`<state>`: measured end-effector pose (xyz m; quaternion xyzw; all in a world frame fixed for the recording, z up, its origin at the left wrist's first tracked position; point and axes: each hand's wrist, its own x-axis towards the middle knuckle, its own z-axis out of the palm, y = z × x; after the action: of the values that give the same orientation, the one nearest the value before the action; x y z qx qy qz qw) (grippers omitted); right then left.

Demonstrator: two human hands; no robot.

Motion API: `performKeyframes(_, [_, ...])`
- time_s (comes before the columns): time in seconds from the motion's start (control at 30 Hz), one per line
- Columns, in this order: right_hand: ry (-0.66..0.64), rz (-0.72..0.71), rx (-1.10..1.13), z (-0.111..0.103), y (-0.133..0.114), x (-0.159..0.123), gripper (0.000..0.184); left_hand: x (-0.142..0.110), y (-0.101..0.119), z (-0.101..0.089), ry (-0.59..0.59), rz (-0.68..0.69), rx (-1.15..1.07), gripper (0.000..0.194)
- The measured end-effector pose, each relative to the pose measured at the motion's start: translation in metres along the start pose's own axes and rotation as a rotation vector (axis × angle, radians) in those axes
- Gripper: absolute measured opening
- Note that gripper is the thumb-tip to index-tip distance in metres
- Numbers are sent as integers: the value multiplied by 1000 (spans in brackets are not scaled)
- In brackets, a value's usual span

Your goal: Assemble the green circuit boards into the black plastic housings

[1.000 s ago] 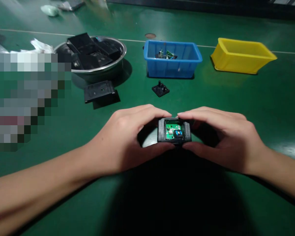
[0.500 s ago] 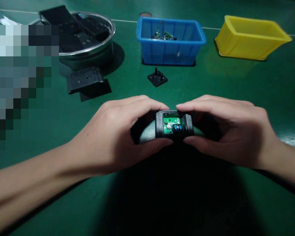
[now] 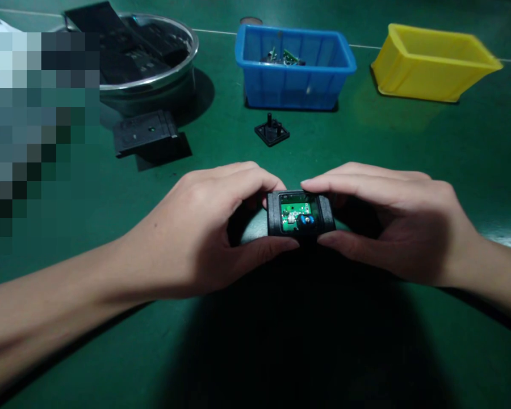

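A small black plastic housing with a green circuit board and a blue part inside sits low over the green table. My left hand pinches its left side between thumb and fingers. My right hand pinches its right side the same way. Both hands are closed on the housing, whose open face points up toward me.
A blue bin holding small green boards stands at the back centre, a yellow bin to its right. A metal bowl of black housings is at the back left. A flat black cover and a small black piece lie ahead of my hands.
The view has dipped, so the bins and bowl sit higher in frame. The housing has shifted slightly left and up between my hands, which keep their grip.
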<state>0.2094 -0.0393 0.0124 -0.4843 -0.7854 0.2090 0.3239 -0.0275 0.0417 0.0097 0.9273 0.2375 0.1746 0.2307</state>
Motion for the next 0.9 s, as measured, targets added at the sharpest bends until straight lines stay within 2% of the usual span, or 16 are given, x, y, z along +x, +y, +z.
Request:
performKeyframes(0.27, [-44, -38, -26, -2, 2, -2, 38, 0, 0, 0, 19, -7, -15, 35])
performKeyframes(0.37, [-51, -16, -22, -3, 0, -1, 37, 0, 1, 0, 4, -46, -21, 35])
performKeyframes(0.57, [-35, 35, 23, -2, -4, 1, 34, 1, 2, -2, 21, 2, -5, 33])
performKeyframes(0.9, [-48, 59, 28, -2, -3, -1, 39, 1, 3, -2, -36, -120, -47, 38])
